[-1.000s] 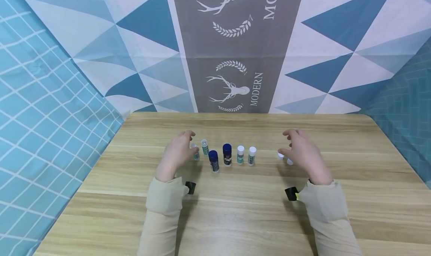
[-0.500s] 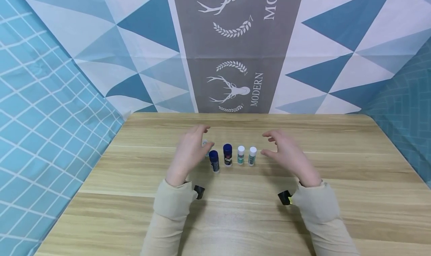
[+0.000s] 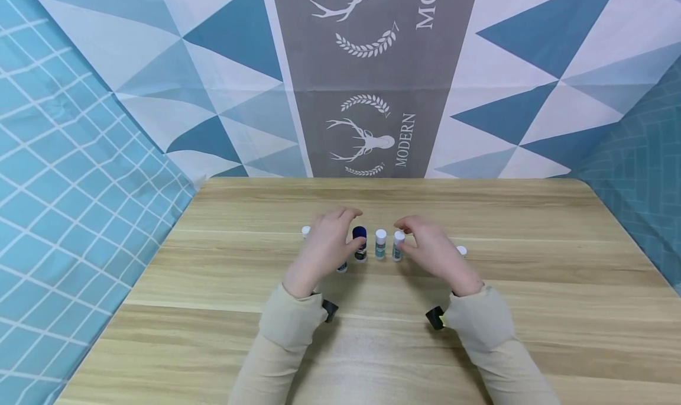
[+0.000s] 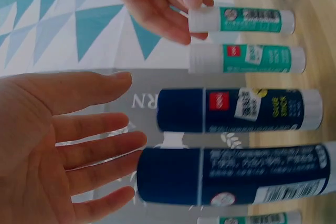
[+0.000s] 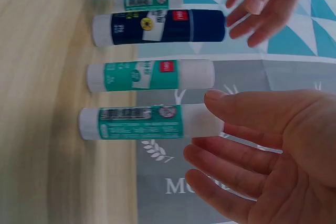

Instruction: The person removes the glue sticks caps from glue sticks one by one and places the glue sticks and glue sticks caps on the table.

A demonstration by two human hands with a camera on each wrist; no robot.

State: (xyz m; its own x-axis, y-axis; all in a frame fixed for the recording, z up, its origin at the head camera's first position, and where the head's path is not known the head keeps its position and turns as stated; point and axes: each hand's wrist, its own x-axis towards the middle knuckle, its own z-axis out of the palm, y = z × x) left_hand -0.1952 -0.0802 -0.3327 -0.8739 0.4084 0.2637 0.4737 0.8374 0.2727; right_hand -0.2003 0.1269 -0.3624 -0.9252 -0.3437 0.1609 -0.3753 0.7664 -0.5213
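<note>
A row of glue sticks stands upright on the table. My left hand (image 3: 327, 245) hovers with fingers loosely spread beside two navy glue sticks; the front navy glue stick (image 4: 236, 176) is mostly hidden by it in the head view. Its thumb overlaps the other navy glue stick (image 3: 360, 232). To the right are two teal glue sticks with white caps, an inner teal glue stick (image 3: 380, 245) and an outer teal glue stick (image 5: 139, 123). My right hand (image 3: 433, 248) has its thumb and fingers on either side of the outer one's cap, thumb tip right at it.
One white cap (image 3: 305, 230) shows left of my left hand, and another white cap (image 3: 461, 250) right of my right hand. The wooden table (image 3: 372, 346) runs back to a patterned cloth wall (image 3: 367, 74). Black wrist cameras sit below both hands.
Both hands have moved inward: the left one rightward to the navy glue sticks, the right one leftward to the outer teal glue stick. The middle glue sticks have stayed in place.
</note>
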